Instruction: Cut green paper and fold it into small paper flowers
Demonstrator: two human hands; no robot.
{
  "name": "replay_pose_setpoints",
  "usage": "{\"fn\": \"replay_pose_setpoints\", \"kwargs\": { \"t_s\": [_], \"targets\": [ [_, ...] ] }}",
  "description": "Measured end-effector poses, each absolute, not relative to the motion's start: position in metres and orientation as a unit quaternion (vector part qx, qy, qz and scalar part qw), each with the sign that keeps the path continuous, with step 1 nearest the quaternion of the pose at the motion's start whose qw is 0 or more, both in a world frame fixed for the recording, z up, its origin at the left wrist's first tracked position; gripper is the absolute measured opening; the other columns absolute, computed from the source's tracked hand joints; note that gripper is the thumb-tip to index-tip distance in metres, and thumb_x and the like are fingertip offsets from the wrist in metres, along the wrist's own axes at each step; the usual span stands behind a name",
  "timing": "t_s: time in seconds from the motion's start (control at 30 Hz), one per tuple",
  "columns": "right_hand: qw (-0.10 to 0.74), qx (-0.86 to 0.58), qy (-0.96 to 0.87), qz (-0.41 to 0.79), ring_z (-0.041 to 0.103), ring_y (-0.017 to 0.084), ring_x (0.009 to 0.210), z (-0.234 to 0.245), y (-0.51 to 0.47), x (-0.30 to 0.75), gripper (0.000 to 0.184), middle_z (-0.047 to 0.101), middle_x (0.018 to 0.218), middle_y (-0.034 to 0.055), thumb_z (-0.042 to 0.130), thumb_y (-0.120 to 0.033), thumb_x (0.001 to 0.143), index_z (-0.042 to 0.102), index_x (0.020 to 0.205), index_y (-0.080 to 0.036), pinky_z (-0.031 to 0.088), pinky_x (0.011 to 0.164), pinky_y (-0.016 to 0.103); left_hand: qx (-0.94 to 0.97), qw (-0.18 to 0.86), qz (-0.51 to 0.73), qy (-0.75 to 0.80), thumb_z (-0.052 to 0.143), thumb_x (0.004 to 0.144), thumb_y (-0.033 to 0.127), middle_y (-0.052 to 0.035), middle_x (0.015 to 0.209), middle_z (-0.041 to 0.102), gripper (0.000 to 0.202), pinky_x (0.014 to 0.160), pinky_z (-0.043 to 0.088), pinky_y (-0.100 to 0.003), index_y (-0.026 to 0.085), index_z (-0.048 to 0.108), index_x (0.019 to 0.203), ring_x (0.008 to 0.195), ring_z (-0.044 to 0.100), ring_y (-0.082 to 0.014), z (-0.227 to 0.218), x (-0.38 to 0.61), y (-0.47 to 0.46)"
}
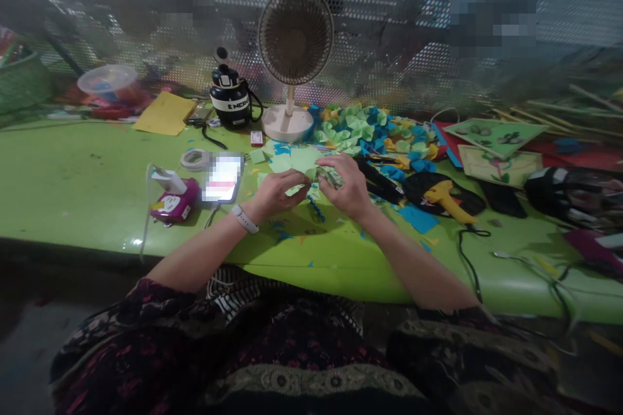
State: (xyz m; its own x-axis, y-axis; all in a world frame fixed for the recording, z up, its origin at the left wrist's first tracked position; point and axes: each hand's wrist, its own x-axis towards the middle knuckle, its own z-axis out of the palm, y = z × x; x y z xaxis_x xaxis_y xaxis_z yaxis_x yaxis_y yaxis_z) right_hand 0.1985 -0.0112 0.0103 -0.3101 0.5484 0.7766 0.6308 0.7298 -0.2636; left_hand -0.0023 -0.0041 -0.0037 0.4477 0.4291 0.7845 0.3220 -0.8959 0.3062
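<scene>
My left hand point(276, 192) and my right hand point(344, 185) meet over the green table point(87, 175), both pinching a small light-green paper piece point(305, 172) between their fingertips. A white band sits on my left wrist. Flat light-green paper squares point(298, 157) lie just behind the hands. Blue paper scraps point(417, 218) are scattered around them.
A pile of folded green, blue and yellow paper shapes point(370, 126) lies behind my right hand. A yellow glue gun point(446, 200) with cord lies right. A phone point(222, 178), tape roll point(195, 158), pink gadget point(176, 202), black bottle point(230, 98) and fan point(294, 58) stand left and behind.
</scene>
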Motion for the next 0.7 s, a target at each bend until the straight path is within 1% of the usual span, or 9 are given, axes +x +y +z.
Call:
{"fn": "replay_pose_setpoints", "kwargs": {
  "t_s": [0.17, 0.3, 0.43, 0.6, 0.7],
  "targets": [
    [0.443, -0.378, -0.81, -0.071, 0.065, 0.025, 0.105, 0.0083, -0.0114, 0.1976, 0.02, 0.072, 0.107, 0.0058, 0.056, -0.028, 0.089, 0.062, 0.108, -0.026, 0.041, 0.109, 0.05, 0.851, 0.068, 0.469, 0.226, 0.059, 0.087, 0.016, -0.0064, 0.084, 0.073, 0.009, 0.065, 0.054, -0.025, 0.017, 0.067, 0.091, 0.073, 0.069, -0.0141, -0.003, -0.0027, -0.0046],
    [0.446, -0.375, -0.808, -0.089, 0.065, 0.026, 0.105, 0.0093, -0.013, 0.1973, 0.022, 0.072, 0.107, 0.0068, 0.056, -0.026, 0.087, 0.06, 0.109, -0.025, 0.041, 0.109, 0.05, 0.83, 0.13, 0.492, 0.229, 0.06, 0.085, 0.015, -0.0061, 0.08, 0.072, 0.008, 0.065, 0.055, -0.025, 0.015, 0.066, 0.09, 0.071, 0.068, -0.0139, -0.0021, -0.0027, -0.0054],
    [0.443, -0.377, -0.81, -0.071, 0.064, 0.027, 0.107, 0.0109, -0.0143, 0.1981, 0.026, 0.07, 0.109, 0.0082, 0.057, -0.026, 0.085, 0.059, 0.112, -0.025, 0.041, 0.109, 0.05, 0.811, 0.181, 0.503, 0.238, 0.061, 0.084, 0.014, -0.0059, 0.08, 0.073, 0.009, 0.067, 0.056, -0.024, 0.015, 0.067, 0.091, 0.071, 0.07, -0.0134, -0.001, -0.0015, -0.007],
    [0.437, -0.368, -0.82, -0.047, 0.062, 0.029, 0.111, 0.012, -0.0155, 0.1986, 0.032, 0.069, 0.113, 0.0086, 0.058, -0.029, 0.085, 0.059, 0.117, -0.025, 0.038, 0.11, 0.053, 0.803, 0.193, 0.502, 0.258, 0.062, 0.085, 0.019, -0.0056, 0.081, 0.074, 0.009, 0.069, 0.058, -0.025, 0.016, 0.067, 0.092, 0.073, 0.071, -0.0135, -0.0025, -0.0005, -0.0074],
    [0.446, -0.356, -0.819, -0.051, 0.062, 0.029, 0.113, 0.0155, -0.0176, 0.1986, 0.033, 0.068, 0.116, 0.009, 0.058, -0.03, 0.086, 0.058, 0.118, -0.025, 0.041, 0.108, 0.053, 0.787, 0.224, 0.503, 0.279, 0.063, 0.087, 0.024, -0.0068, 0.081, 0.075, 0.01, 0.069, 0.058, -0.025, 0.015, 0.067, 0.09, 0.074, 0.072, -0.0145, -0.0036, -0.0003, -0.0069]
  ]
}}
